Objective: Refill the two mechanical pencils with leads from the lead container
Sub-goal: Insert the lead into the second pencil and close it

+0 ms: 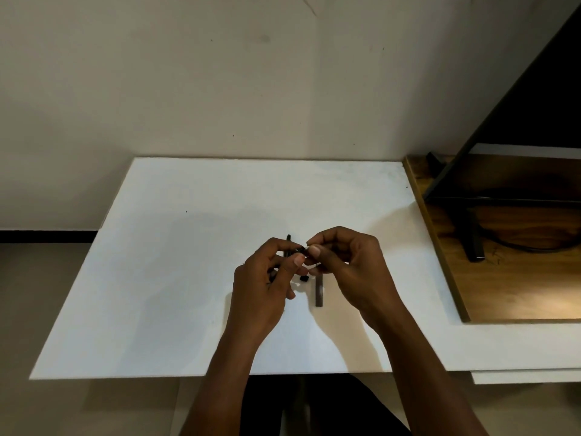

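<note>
My left hand (267, 278) grips a dark mechanical pencil (298, 248), whose open end pokes out between thumb and forefinger. My right hand (342, 262) pinches something tiny at that end; it is too small to identify. Behind my left hand a second black pencil (288, 238) lies on the white table (188, 278), mostly hidden. A slim grey lead container (319, 292) lies flat on the table between my hands. Beside it sits a small black piece (303, 278), perhaps a cap.
A wooden board (518, 294) lies on the right of the table, with a black metal stand (471, 234) and a cable on it. The beige wall stands just behind the table's far edge. The near edge runs below my wrists.
</note>
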Tool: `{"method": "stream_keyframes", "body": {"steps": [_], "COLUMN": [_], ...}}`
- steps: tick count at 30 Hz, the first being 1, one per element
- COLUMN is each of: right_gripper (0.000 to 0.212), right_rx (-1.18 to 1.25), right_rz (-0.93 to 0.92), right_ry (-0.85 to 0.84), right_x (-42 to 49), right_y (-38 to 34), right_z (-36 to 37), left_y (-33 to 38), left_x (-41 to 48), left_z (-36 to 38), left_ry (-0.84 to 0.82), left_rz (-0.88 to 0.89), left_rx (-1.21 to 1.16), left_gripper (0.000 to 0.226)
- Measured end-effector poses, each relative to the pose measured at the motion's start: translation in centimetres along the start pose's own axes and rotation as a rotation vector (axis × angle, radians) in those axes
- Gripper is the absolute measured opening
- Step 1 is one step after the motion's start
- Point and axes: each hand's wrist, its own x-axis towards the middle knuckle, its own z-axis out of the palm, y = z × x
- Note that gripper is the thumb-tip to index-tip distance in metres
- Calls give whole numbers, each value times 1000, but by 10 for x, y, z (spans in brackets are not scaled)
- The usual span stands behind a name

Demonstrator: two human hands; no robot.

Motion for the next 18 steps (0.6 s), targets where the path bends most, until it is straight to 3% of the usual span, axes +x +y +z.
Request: {"method": "stream_keyframes", "body": {"steps": [18], "right_gripper": [10], "right_rx": [-224], "right_rz": [-59], "right_ry": [-85], "right_x": [1], "right_y": [2], "right_z": [-5], "left_y": [-8], "left_x": [-2], "left_z": [-3], "left_ry": [-17], "left_rz": [42], "left_rx": [113], "left_gripper": [6]}}
